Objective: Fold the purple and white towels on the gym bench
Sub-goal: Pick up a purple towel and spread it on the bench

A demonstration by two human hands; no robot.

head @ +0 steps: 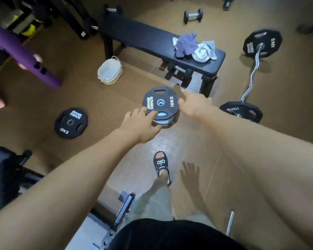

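Both hands on a stacked weight plate at mid-frame: left hand grips its near edge, right hand its right edge, fingertips hidden. Beyond, lined basket, contents unclear. Upper right, purple towel and white towel crumpled on bench.

Gym, weight plates, curl barbell, dumbbell, black bench, probably rubber flooring

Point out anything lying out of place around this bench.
The purple towel and white towel sit crumpled in a heap at the near end of the bench, unfolded. A loose weight plate lies flat on the floor.
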